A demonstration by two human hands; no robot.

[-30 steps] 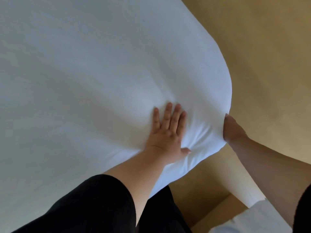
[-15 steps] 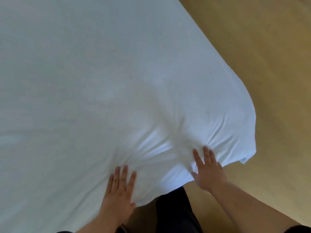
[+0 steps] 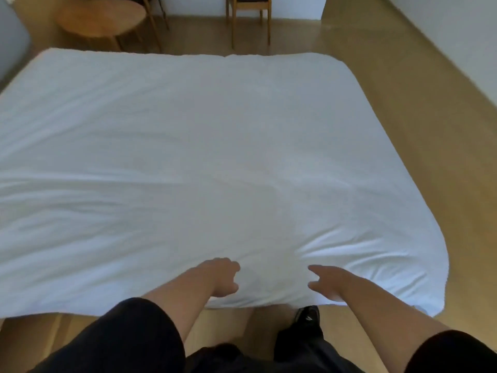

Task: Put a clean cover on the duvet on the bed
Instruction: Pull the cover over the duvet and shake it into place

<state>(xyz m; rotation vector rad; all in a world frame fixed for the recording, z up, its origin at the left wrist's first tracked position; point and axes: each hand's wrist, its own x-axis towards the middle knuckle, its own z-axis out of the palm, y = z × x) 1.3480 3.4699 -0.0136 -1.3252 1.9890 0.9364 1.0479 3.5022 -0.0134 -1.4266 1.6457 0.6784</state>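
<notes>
Head view, the only one given: one white duvet (image 3: 215, 162) in its cover is seen spread flat over the bed, and it fills most of the picture. Soft creases are seen across the cloth, and stronger folds are gathered at the near right corner, which hangs a little past the bed edge over the wooden floor (image 3: 419, 125).

Two bare hands are counted, both reached out over the near edge of the duvet. The left hand (image 3: 223, 277) is seen with its fingers bent downward toward the cloth; because of the blur it cannot be told whether cloth is pinched by it or only touched. The right hand (image 3: 326, 282) is held with the fingers loosely spread and pointed to the left, with nothing held in it; it is seen just over the cloth, and contact cannot be confirmed. The two hands are near each other but apart, with a strip of white cloth between them.

Two black sleeves are seen at the bottom, and one black shoe (image 3: 308, 316) is visible on the floor under the near edge of the duvet.

Beyond the far edge of the bed, one round wooden table (image 3: 99, 21) is seen at the left and one wooden chair (image 3: 248, 12) nearer the middle. A white wall (image 3: 457, 30) is seen at the right.
</notes>
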